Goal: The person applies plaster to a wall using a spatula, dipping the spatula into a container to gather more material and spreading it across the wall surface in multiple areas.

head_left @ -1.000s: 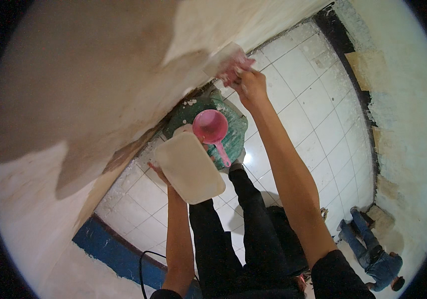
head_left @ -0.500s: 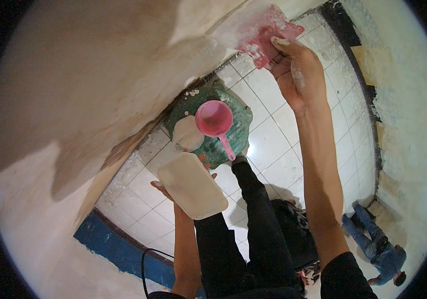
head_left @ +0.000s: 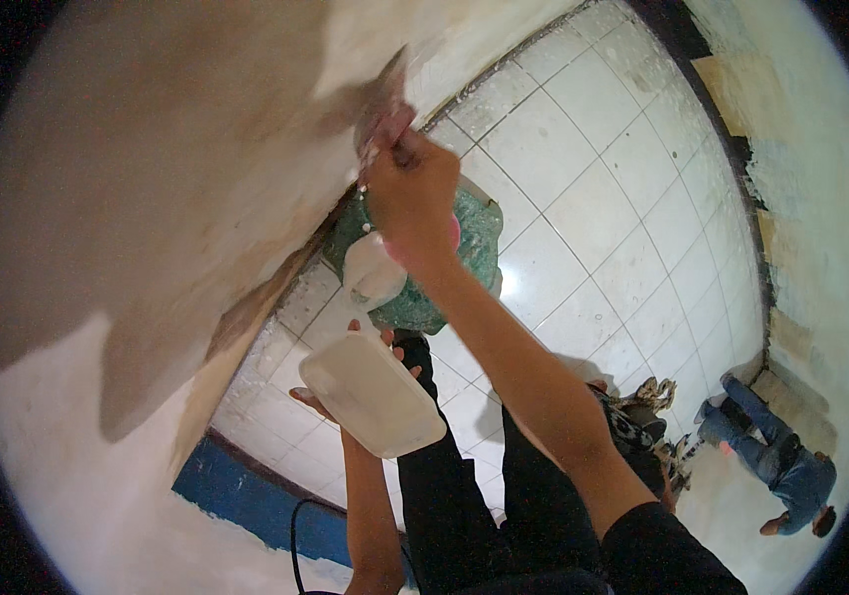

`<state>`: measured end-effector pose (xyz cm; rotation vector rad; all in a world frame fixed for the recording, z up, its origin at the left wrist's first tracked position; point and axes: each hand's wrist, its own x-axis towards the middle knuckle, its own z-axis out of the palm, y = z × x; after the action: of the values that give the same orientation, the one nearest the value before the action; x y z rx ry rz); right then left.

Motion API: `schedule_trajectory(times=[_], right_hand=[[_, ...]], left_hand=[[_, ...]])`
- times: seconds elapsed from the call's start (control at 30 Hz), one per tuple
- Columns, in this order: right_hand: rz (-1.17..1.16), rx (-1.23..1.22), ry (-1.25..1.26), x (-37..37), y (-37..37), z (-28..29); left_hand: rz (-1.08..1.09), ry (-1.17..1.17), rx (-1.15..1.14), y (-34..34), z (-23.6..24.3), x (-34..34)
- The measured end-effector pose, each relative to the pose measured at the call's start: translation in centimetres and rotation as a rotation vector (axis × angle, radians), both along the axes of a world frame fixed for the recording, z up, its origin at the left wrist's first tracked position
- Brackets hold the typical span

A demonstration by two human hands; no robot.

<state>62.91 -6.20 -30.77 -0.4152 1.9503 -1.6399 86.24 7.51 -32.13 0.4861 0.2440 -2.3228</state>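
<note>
Against the wall [head_left: 196, 149] on my left, my right hand [head_left: 416, 193] is closed round a pink putty scraper [head_left: 385, 114], its blade on or close to the plaster. My left hand [head_left: 315, 402] supports a pale rectangular plastic tray [head_left: 370, 392] from below, fingertips showing along its sides. Beyond the tray, a green plastic sheet [head_left: 484, 233] lies on the floor at the wall's foot. A rounded whitish thing [head_left: 373, 273] rests on it. Beside that is a pink dipper [head_left: 455, 232], mostly hidden by my right hand and wrist.
White floor tiles [head_left: 583, 218] with whitish smears stretch to the right, up to another wall [head_left: 811, 198]. At the lower right is a person in blue clothes [head_left: 776, 466]. Closer to my legs, someone in dark patterned clothing [head_left: 632, 421] is partly hidden by my arm. A black cable [head_left: 294, 535] hangs lower left.
My right hand has brought the scraper leftward and down to the wall, turning its blade edge-on and covering most of the dipper. The tray in my left hand has shifted slightly down and left.
</note>
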Motion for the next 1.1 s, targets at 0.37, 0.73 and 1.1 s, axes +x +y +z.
schedule_trajectory(times=[0.37, 0.73, 1.1], right_hand=[[-0.181, 0.041, -0.041, -6.1, -0.6, -7.6], [-0.156, -0.036, -0.233, 3.5, 2.2, -0.3], [0.018, -0.203, -0.661, -10.3, -0.7, -22.1]], left_hand=[[-0.047, 0.062, 0.025, 0.3, 0.8, -0.5], [-0.026, -0.09, 0.046, 0.8, 0.6, 2.7], [-0.011, -0.061, 0.067, 1.3, -1.1, 3.0]])
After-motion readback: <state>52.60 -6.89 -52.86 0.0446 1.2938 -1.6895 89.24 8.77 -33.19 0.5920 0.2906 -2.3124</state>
